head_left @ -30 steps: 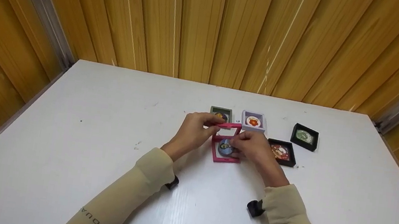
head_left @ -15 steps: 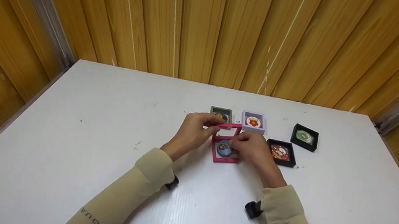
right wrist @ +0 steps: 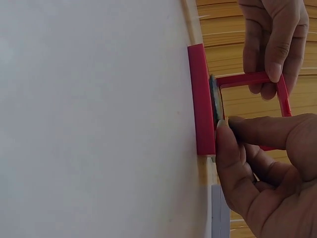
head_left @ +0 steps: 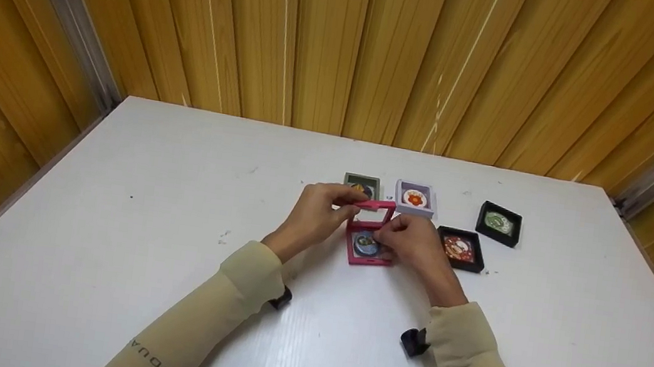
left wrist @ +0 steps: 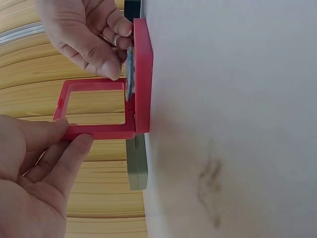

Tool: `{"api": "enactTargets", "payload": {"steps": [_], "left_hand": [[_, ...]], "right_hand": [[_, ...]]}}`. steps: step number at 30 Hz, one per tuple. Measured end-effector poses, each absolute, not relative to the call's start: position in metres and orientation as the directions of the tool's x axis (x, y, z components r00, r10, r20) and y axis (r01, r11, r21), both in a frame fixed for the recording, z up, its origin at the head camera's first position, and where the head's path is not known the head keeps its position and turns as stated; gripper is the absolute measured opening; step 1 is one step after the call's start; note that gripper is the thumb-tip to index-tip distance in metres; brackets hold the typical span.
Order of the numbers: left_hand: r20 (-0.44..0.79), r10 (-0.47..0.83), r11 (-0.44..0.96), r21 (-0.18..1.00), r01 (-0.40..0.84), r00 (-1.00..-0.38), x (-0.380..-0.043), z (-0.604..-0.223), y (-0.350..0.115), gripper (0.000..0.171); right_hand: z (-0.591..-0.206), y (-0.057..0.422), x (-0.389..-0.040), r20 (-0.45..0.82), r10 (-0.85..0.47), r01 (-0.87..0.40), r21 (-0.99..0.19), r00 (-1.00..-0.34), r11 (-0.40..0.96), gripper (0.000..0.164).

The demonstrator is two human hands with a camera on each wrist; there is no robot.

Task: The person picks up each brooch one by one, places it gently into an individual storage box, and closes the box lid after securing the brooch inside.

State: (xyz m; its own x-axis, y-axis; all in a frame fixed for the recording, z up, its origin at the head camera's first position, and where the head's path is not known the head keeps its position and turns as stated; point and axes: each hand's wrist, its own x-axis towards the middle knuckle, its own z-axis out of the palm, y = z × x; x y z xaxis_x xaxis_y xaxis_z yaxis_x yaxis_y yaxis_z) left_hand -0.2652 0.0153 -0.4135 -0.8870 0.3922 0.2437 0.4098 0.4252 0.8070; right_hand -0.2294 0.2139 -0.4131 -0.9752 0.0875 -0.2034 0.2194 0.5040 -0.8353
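Note:
A pink hinged display frame (head_left: 370,262) rests on the white table, its lid (left wrist: 101,132) raised upright from the base. My left hand (head_left: 316,210) pinches the lid's side edge between thumb and fingers. With thumb and fingertips, my right hand (head_left: 414,239) pinches the edge of a round blue badge (head_left: 364,243) with a small figure on it. In the right wrist view the badge (right wrist: 216,99) lies nearly flat close over the open face of the base (right wrist: 200,99). The right fingers hide the badge's right edge.
Behind the pink frame stand a green frame (head_left: 363,180), partly covered by the left hand, and a lilac frame (head_left: 414,210) with a red flower badge. To the right lie a black frame (head_left: 466,267) with a red picture and another black frame (head_left: 498,236) with a green one.
The badge has shifted slightly left within the pink frame, and the right hand has moved a little left with it. The left hand stays on the lid.

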Motion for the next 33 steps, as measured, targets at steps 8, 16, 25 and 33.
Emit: {"api": "enactTargets", "payload": {"steps": [8,16,25,33], "left_hand": [[0.261,0.396,0.429,0.795,0.428,-0.88,-0.265,-0.415,0.015,0.025],[0.275,0.399,0.418,0.794,0.441,-0.875,-0.265,-0.416,0.015,0.024],[0.255,0.402,0.422,0.8,0.426,-0.879,-0.264,-0.414,0.015,0.025],[0.26,0.403,0.423,0.797,0.43,-0.878,-0.264,-0.415,0.015,0.025]], "right_hand": [[-0.414,0.221,-0.231,-0.199,0.097,0.22,-0.825,-0.975,0.521,0.009],[-0.414,0.227,-0.232,-0.23,0.092,0.242,-0.801,-0.969,0.547,0.009],[-0.414,0.227,-0.233,-0.296,0.083,0.295,-0.807,-0.952,0.511,0.013],[-0.416,0.229,-0.234,-0.289,0.065,0.28,-0.811,-0.955,0.514,0.012]]}}
